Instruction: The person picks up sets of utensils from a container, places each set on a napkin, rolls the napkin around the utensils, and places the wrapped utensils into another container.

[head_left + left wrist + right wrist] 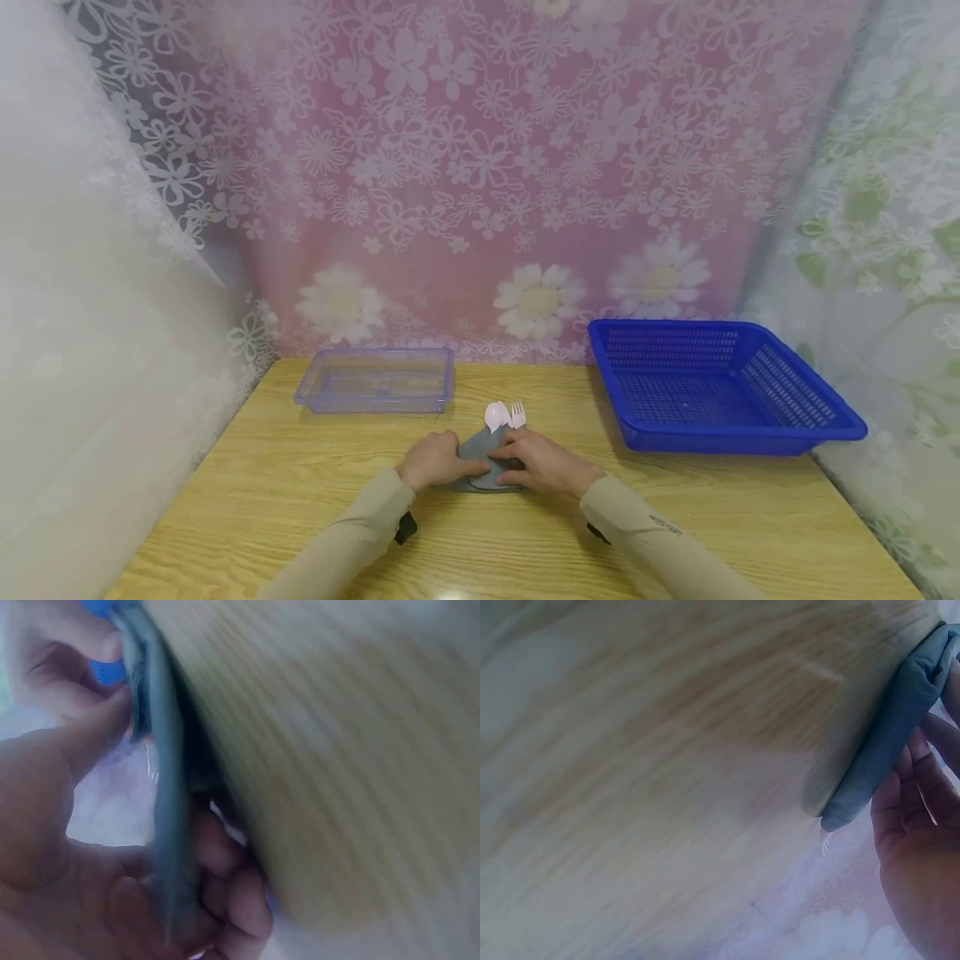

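A grey-green cloth napkin (474, 450) lies partly folded on the table in front of me. From its far end stick out the pale pink heads of a spoon (492, 416) and a fork (518, 414), with another pale piece between them; their handles are hidden under the cloth. My left hand (433, 460) grips the napkin's left side, thumb on top and fingers curled beneath, as the left wrist view shows. At the right, my right hand (551, 463) holds the folded part between thumb and fingers. In the right wrist view the napkin (896, 727) forms a thick fold under its fingers.
A shallow clear plastic tray (375, 407) stands at the back left of the wooden table (300, 483). At the back right is a large blue plastic basket (720, 437). Flowered curtains (465, 167) hang behind the table and at both sides.
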Available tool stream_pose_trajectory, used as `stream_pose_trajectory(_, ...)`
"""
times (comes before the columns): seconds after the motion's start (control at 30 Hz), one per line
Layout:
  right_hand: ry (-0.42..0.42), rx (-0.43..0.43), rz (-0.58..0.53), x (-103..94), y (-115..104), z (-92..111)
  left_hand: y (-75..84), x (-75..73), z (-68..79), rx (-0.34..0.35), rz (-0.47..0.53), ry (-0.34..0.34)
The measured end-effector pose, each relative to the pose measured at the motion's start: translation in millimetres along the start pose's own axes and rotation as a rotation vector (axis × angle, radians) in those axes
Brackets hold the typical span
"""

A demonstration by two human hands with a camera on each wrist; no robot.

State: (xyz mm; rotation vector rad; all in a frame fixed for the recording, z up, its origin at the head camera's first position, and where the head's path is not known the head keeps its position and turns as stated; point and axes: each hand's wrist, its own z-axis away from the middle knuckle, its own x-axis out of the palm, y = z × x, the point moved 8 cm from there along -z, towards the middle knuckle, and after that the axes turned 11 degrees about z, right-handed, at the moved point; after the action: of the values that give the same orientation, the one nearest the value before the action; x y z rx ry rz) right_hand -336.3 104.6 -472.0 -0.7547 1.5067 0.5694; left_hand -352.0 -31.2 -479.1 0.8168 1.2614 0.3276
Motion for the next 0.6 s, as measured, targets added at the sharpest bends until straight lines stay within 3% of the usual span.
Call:
stream_pose_trajectory(0.17, -0.014, 0.032, -0.023, 1.3, 1.9, -1.4, 0.3, 3.3, -5.0, 0.005, 0.195, -0.04)
stream_pose_trajectory(0.43, -0.022, 0.08, -0.096, -0.2, 6.0, -4.2, -0.8, 12.3, -12.4, -0.042, 0.536, -0.083)
stream_pose_trajectory(0.6, -0.015, 0.107, -0.16, -2.3, 7.6, -6.6, 2.5, 20.0, -14.2, -0.075, 0.686, -0.091)
